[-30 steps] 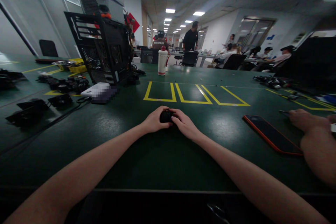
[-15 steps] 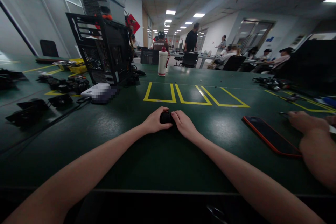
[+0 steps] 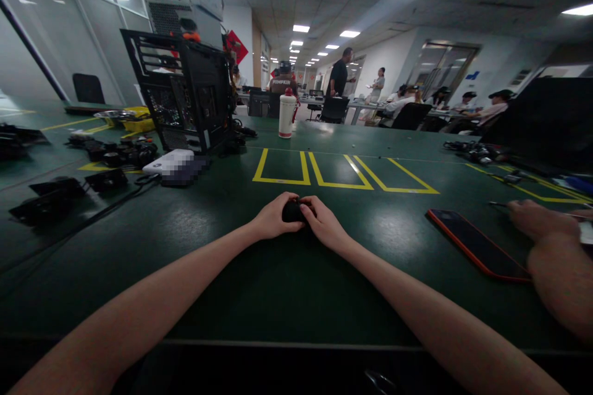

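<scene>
A small black rounded object is held low over the green table, between my two hands; its exact kind does not show. My left hand curls around its left side, thumb below and fingers above. From the right, my right hand closes on the same object, its thumb and fingertips pressed to the right edge. Part of the object is hidden behind the fingers, and I cannot tell whether it touches the tabletop.
Yellow tape outlines lie ahead, with a white bottle behind them. A black computer case and dark parts stand left. Right are an orange-edged phone and another person's hand holding something thin.
My right thumb and fingers have shifted on the black object's right side, and more of it shows now. My left hand keeps its hold. The view has tilted up slightly.
</scene>
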`<state>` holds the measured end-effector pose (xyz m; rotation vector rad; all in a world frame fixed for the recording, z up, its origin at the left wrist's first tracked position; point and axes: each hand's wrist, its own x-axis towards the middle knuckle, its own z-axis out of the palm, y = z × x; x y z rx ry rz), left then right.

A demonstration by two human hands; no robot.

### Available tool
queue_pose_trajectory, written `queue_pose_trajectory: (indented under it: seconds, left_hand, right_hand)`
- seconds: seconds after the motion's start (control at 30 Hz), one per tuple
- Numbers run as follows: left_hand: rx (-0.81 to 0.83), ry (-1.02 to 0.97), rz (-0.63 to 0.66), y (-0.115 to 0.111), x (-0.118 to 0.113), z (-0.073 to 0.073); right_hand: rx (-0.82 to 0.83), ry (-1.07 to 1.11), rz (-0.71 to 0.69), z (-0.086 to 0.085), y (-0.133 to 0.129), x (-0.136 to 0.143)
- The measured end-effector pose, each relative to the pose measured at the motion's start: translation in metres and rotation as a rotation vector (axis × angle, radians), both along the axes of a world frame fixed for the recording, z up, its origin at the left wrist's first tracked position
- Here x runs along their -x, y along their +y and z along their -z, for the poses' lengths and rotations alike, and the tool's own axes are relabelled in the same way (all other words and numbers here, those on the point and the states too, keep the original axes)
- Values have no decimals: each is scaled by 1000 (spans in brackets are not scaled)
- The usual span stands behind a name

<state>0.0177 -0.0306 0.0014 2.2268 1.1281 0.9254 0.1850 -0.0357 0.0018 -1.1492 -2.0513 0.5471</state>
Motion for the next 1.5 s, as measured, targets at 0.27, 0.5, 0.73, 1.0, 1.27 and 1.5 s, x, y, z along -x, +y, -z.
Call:
queue_pose_trajectory:
  seconds: [0.27, 0.5, 0.73, 1.0, 1.27, 1.5]
  left_hand:
    - [9, 15, 6, -3, 0, -5]
    - [-1, 23, -17, -2, 0, -1]
    - [-7, 123, -53, -4, -3, -3]
    - [-12, 128, -97, -6, -7, -4]
    - [78, 131, 19, -53, -23, -15]
    - [113, 139, 107, -121, -29, -17]
  right_hand:
    - [-79, -114, 114, 3, 7, -2]
    - [13, 90, 256, 11, 14, -11]
    - [22, 48, 333, 12, 21, -28]
    - [-99, -303, 85, 4, -10, -23]
    - [-38, -345, -47, -12, -59, -48]
    - [-19, -323, -74, -7, -136, -64]
